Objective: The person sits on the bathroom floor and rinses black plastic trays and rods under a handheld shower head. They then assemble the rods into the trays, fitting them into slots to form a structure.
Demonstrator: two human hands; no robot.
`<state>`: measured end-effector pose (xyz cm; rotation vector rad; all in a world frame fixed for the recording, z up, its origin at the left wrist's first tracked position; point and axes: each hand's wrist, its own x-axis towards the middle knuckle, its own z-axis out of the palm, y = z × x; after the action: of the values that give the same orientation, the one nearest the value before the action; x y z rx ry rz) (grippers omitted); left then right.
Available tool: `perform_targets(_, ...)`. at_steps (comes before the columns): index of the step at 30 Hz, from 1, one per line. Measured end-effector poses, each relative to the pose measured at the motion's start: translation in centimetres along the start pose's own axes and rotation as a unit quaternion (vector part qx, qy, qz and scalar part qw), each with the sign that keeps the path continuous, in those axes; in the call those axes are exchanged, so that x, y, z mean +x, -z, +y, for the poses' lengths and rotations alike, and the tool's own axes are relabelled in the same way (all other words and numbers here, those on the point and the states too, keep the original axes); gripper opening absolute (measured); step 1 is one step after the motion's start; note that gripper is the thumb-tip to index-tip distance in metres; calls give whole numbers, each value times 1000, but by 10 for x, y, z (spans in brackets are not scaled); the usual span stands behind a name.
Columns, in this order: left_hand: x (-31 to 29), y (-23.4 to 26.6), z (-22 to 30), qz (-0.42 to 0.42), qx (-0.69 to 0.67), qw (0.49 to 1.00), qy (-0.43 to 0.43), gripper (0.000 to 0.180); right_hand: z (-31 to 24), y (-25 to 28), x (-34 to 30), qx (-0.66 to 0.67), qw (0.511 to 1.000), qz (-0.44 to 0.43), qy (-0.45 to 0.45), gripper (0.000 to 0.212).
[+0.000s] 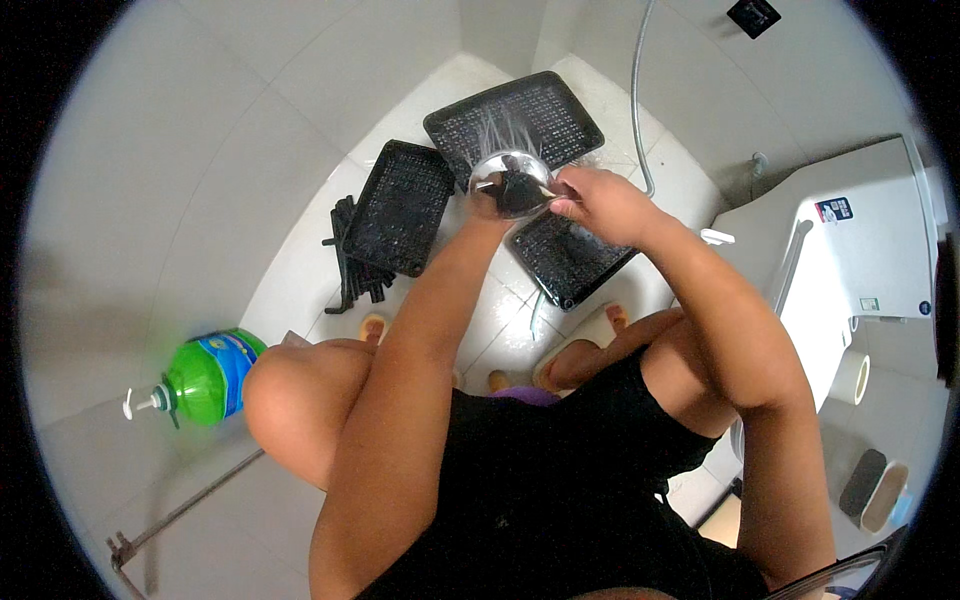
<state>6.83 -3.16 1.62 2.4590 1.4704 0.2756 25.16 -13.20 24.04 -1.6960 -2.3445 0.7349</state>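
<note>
Gripping shower head (508, 183), right hand (600, 203) seemingly.

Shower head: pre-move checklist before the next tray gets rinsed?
1. Spray on from shower head: ok, streams visible.
2. Right hand on the shower head: ok.
3. Left hand grip: cannot tell, hidden behind the shower head.
4. Black trays within reach: ok, far tray, left tray, near tray lie on the tiled floor.
5. Green soap pump bottle: ok, on its side by the left knee.
6. Hose free: cannot tell.
</note>
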Motion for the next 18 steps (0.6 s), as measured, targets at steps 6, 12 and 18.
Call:
perform_targets(6,-12,-31,-35,40,-121,991,-49,50,-2,-5,4,80,996,-34,34,29)
perform_targets(12,-30,-16,-35,5,-612,791,17,46,0,-10,5,-13,1000,-1,-10,36)
perform_targets(18,-38,50,-17,-18,-257,966,-6,47,8,-9,6,-14,997,6,-71,38)
